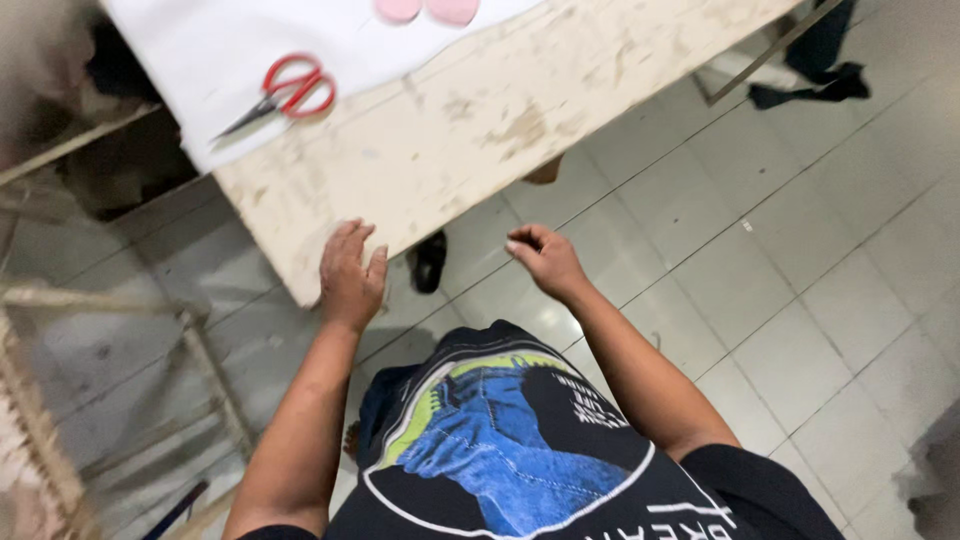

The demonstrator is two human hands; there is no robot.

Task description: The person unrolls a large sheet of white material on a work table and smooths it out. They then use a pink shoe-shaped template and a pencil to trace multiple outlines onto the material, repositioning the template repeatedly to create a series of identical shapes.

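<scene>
Two bare hands at worn table (480, 120) edge: left hand (350, 275) flat, fingers spread, steadying against wood; right hand (545, 260) loosely curled, empty, midair; red scissors (285, 95) on white sheet (250, 40), well apart

Left hand (351, 275) held flat, palm down, fingers extended. Right hand (545, 258) raised alongside, fingers loosely curled, nothing gripped. Both forearms outstretched.

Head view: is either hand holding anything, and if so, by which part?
Nothing is held. The left hand lies open on the worn table edge; the right hand hangs empty above the floor. The scissors lie untouched.
</scene>
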